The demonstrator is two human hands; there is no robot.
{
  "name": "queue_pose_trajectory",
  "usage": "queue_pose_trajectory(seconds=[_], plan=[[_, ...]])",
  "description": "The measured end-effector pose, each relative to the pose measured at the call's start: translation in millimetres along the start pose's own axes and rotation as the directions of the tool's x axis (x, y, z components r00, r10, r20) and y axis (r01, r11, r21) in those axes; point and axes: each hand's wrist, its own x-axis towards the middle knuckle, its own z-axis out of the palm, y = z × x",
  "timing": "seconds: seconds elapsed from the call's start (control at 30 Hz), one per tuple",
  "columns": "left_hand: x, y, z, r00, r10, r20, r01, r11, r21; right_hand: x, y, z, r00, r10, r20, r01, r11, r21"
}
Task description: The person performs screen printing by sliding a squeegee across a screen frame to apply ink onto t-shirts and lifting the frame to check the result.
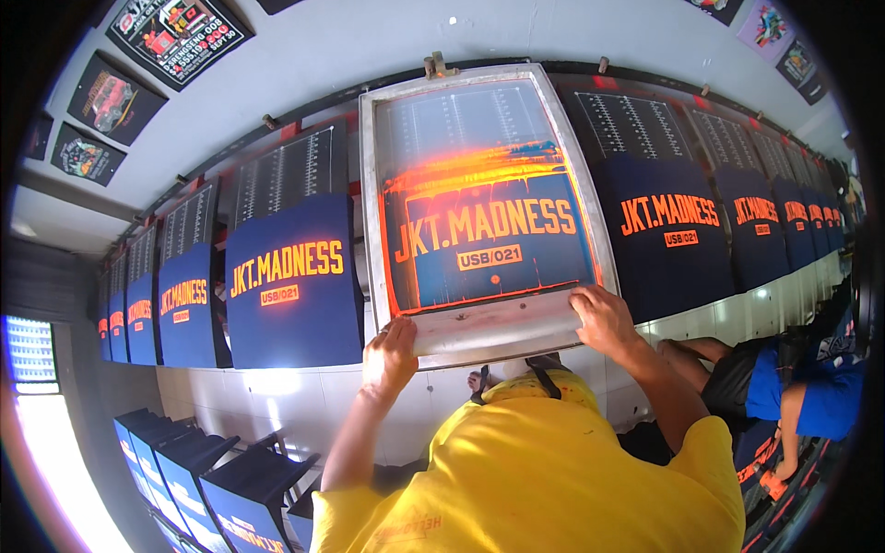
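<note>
A silkscreen printing frame [498, 330] with a pale metal rim lies over a board in front of me. Orange ink [475, 170] is smeared across the far part of its mesh and down both sides. Through the mesh, orange block lettering shows against dark blue cloth. My left hand [391, 352] is closed over the frame's near left corner. At the near right corner, my right hand [604, 320] grips the rim, thumb and fingers bent around it. Whether the frame touches the cloth I cannot tell.
A dark blue printed fabric panel [290, 318] lies on the board to the left, another panel [678, 263] to the right, with several more along the row. Behind me at left stand more boards [244, 498]. A co-worker in a blue shirt [820, 396] holds an orange tool [772, 485].
</note>
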Motion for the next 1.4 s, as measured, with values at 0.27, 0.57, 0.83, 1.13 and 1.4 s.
queue_pose_trajectory(seconds=[0.27,0.57,0.83,1.13,1.4], plan=[[64.4,-51.4,37.8,0.992,0.084,-0.096,-0.08,0.996,0.049,62.8,39.4,33.3,0.997,-0.056,-0.049,0.05,0.992,-0.113],[199.3,-110.0,43.9,0.972,0.141,-0.188,-0.142,0.99,0.01,193.5,108.0,22.3,0.999,-0.037,-0.018,0.035,0.994,-0.104],[254.0,-113.6,10.5,0.999,0.041,0.03,-0.042,0.999,0.018,239.9,136.3,1.5,0.999,-0.035,0.003,0.036,0.999,-0.034],[249.2,-80.9,-42.8,0.998,-0.011,0.065,0.004,0.995,0.097,223.5,105.0,-70.5,0.999,0.015,-0.031,-0.018,0.996,-0.092],[171.4,-22.8,-87.4,0.984,0.071,-0.162,-0.067,0.997,0.031,145.4,55.7,-104.7,0.986,-0.038,-0.16,0.014,0.99,-0.144]])
